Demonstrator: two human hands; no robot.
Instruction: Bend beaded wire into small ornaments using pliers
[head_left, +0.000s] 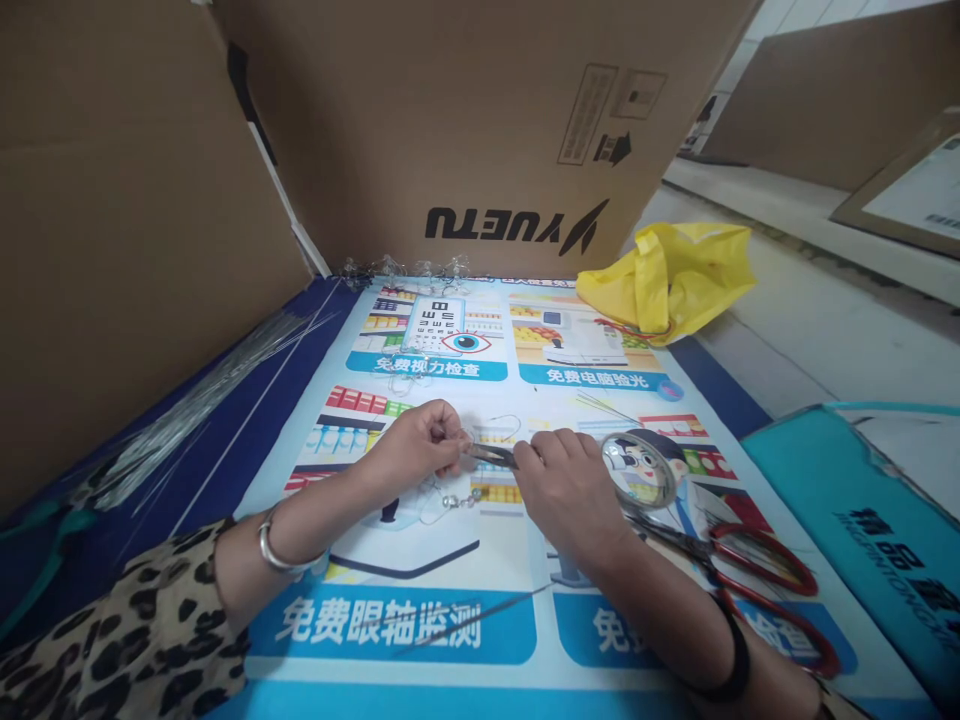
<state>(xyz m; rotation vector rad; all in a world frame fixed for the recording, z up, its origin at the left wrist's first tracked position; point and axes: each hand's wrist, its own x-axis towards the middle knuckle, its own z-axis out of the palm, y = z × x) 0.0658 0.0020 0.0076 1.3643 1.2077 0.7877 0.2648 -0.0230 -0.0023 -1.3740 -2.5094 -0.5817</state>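
Observation:
My left hand [431, 437] is closed in a pinch on a thin wire, near the middle of the printed sheet. Clear beads [459, 500] on a loop of fine wire hang just below its fingers. My right hand [570, 490] is wrapped round a pair of pliers [491, 455], whose narrow metal jaws point left and meet the left fingertips. The palm hides the handles. To the right of that hand lies a roll of clear tape [664, 475]. Red-handled scissors [750, 560] rest beside my right forearm.
Cardboard boxes [420, 120] wall off the back and left. Several beaded wire pieces [405, 268] lie along the back edge. A bundle of thin wires [202, 400] lies at left. A yellow plastic bag [675, 285] sits back right, and a teal bag [847, 530] at right.

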